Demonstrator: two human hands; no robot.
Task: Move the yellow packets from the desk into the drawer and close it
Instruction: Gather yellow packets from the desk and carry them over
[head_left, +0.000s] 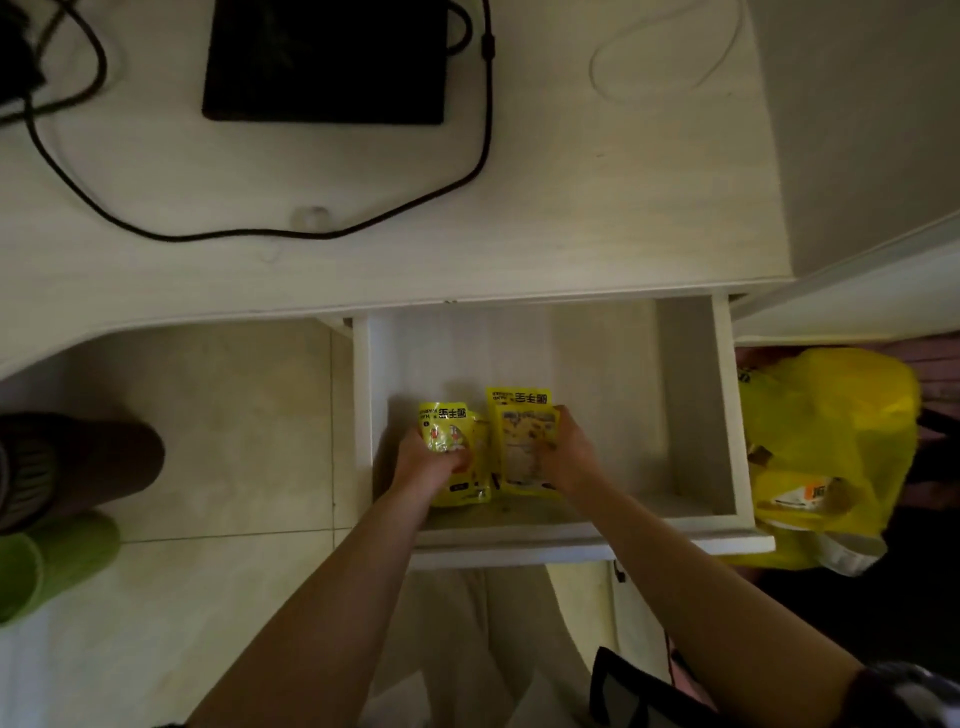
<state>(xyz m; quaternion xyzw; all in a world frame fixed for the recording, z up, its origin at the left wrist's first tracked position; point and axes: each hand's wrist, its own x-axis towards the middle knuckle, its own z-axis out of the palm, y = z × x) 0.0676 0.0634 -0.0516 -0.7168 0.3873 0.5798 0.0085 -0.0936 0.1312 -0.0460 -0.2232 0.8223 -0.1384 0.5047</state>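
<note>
The left hand (431, 460) has its fingers curled around the lower half of the left packet (453, 451), gripping it. The right hand (563, 451) clasps the right packet (521, 441) along its right edge, thumb over the front face and fingertips wrapped at the upper corner. Both packets are yellow with dark print across the top, and they lie side by side, touching or nearly so, on the floor of the open drawer (691, 410), toward its front left part. The right packet reaches further back than the left one. Both bare forearms come in from 6 o'clock over the drawer's front panel.

The drawer is white and pulled well out from under the desk (571, 208); the rest of its floor, toward 12 and 3 o'clock of the packets, is bare. On the desk top, at 12 o'clock from the drawer, a black cable (483, 156) loops in front of a flat black device (324, 62). At 3 o'clock of the drawer, just beside its right wall, sits a yellow bag (831, 415). Far out at 9 o'clock, on the tiled floor (234, 415), are a green slipper (52, 561) and a dark rounded object above it that I cannot identify.
</note>
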